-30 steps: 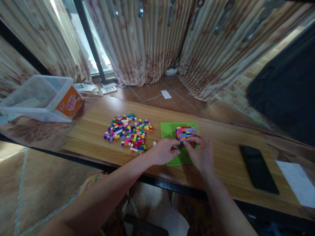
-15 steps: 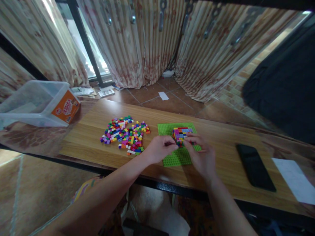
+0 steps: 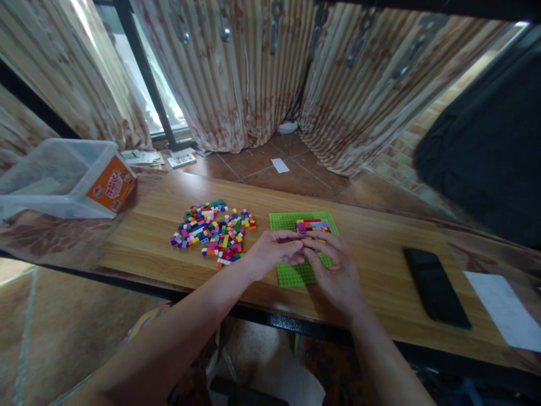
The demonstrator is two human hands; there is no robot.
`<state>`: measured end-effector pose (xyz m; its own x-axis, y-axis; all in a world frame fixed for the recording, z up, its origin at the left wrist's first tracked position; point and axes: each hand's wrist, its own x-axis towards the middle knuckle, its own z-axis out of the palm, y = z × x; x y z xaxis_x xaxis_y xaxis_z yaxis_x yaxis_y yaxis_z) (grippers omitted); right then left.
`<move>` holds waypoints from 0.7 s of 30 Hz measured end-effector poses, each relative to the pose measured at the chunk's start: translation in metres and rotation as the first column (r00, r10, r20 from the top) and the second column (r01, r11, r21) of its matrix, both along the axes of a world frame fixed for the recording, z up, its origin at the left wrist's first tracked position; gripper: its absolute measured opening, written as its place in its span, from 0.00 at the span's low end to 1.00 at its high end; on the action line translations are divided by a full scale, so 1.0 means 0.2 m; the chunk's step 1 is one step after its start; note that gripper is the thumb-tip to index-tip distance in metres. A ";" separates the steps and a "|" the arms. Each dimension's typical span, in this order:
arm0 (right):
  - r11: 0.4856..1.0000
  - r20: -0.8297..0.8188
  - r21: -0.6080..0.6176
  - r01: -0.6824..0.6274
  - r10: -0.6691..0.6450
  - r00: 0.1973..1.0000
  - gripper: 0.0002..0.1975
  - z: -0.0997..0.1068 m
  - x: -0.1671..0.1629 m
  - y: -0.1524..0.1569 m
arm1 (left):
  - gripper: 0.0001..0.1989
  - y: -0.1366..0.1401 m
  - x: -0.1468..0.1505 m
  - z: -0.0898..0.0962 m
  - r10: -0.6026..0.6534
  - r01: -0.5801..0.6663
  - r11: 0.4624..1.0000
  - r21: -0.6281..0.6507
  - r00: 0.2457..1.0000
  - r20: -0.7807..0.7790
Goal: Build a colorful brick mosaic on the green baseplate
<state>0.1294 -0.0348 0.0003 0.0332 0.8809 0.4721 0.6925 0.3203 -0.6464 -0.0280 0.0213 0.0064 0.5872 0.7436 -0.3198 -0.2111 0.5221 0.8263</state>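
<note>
A green studded baseplate [image 3: 296,276] lies on the wooden board, bearing a block of many-coloured toy bricks [image 3: 313,225]. My left hand [image 3: 274,248] is over the plate's left part, thumb and fingers pinched together. From the right, my right hand [image 3: 333,265] meets it, its bent fingertips touching or almost touching the left ones. Both hands are just in front of the brick block and hide its near side. Whatever is between the fingertips is too small or too covered to make out.
Loose coloured bricks [image 3: 215,231] are spread on the wooden board [image 3: 147,225] to the left. A clear plastic bin [image 3: 59,175] with an orange label stands at far left. On the right lie a black phone [image 3: 437,287] and a white sheet of paper [image 3: 502,310].
My right hand has moved left, away from the brick block's right side, and its fingertips now meet those of my left hand. The block and loose bricks have stayed put.
</note>
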 end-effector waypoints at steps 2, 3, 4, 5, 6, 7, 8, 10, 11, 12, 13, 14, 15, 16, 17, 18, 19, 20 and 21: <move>0.999 0.014 -0.005 -0.034 0.034 0.999 0.09 0.01 0.00 0.00 | 0.19 0.01 0.00 0.00 -0.026 0.026 1.000 0.014 1.000 0.005; 0.999 0.023 -0.009 -0.052 0.052 0.998 0.10 0.01 0.00 0.00 | 0.19 0.01 -0.01 0.00 -0.042 0.042 0.999 0.023 0.999 0.001; 0.998 0.032 -0.013 -0.068 0.068 0.997 0.10 0.01 0.00 0.00 | 0.19 0.01 -0.01 0.00 -0.055 0.055 0.998 0.030 0.999 -0.002; 0.997 0.038 -0.017 -0.081 0.081 0.996 0.10 0.01 0.00 0.00 | 0.19 0.01 -0.01 0.00 -0.062 0.062 0.998 0.033 0.998 -0.004; 0.996 0.040 -0.021 -0.090 0.090 0.995 0.10 0.01 0.00 0.00 | 0.19 0.01 -0.01 0.01 -0.065 0.066 0.997 0.036 0.998 -0.008; 0.995 0.042 -0.027 -0.096 0.097 0.994 0.10 0.01 0.01 0.00 | 0.20 0.01 -0.01 0.01 -0.065 0.065 0.997 0.038 0.998 -0.011; 0.995 0.041 -0.031 -0.098 0.099 0.994 0.10 0.01 0.01 0.00 | 0.20 0.01 -0.01 0.01 -0.064 0.064 0.997 0.039 0.998 -0.015; 0.995 0.036 -0.032 -0.092 0.093 0.995 0.09 0.01 0.02 0.00 | 0.21 0.00 -0.01 0.01 -0.067 0.068 0.997 0.042 0.997 -0.029; 0.996 0.036 -0.032 -0.088 0.089 0.995 0.09 0.01 0.02 0.00 | 0.21 0.00 -0.01 0.01 -0.071 0.072 0.996 0.044 0.997 -0.037; 0.996 0.037 -0.030 -0.084 0.085 0.996 0.08 0.01 0.02 0.00 | 0.20 0.00 -0.01 0.01 -0.074 0.076 0.996 0.044 0.996 -0.044; 0.996 0.040 -0.028 -0.082 0.084 0.996 0.08 0.01 0.02 0.00 | 0.19 0.00 -0.01 0.01 -0.075 0.077 0.996 0.044 0.996 -0.049; 0.996 0.044 -0.028 -0.080 0.081 0.996 0.08 0.01 0.02 0.00 | 0.18 0.01 0.00 0.01 -0.074 0.077 0.996 0.042 0.996 -0.056; 0.997 0.047 -0.026 -0.073 0.075 0.996 0.08 0.01 0.02 0.00 | 0.17 0.01 0.00 0.00 -0.070 0.072 0.997 0.039 0.995 -0.065; 0.998 0.049 -0.022 -0.061 0.062 0.997 0.08 0.00 0.03 0.00 | 0.15 0.01 0.00 0.00 -0.060 0.063 0.997 0.037 0.995 -0.082; 0.999 0.045 -0.017 -0.039 0.040 0.998 0.08 0.00 0.04 0.00 | 0.13 0.01 0.00 0.00 -0.045 0.050 0.998 0.039 0.993 -0.107; 1.000 0.035 -0.012 -0.009 0.009 0.999 0.08 -0.01 0.06 0.01 | 0.11 0.01 0.01 -0.01 -0.028 0.035 0.998 0.050 0.990 -0.138; 1.000 0.021 -0.008 0.028 -0.028 0.999 0.08 -0.02 0.07 0.02 | 0.10 0.01 0.01 -0.01 -0.015 0.027 0.997 0.069 0.985 -0.169; 0.998 0.006 -0.007 0.067 -0.067 0.998 0.08 -0.03 0.09 0.02 | 0.09 0.01 0.01 -0.02 -0.011 0.030 0.995 0.097 0.980 -0.198; 0.995 -0.008 -0.011 0.100 -0.100 0.995 0.08 -0.04 0.11 0.03 | 0.08 0.01 0.01 -0.03 -0.013 0.043 0.991 0.130 0.975 -0.221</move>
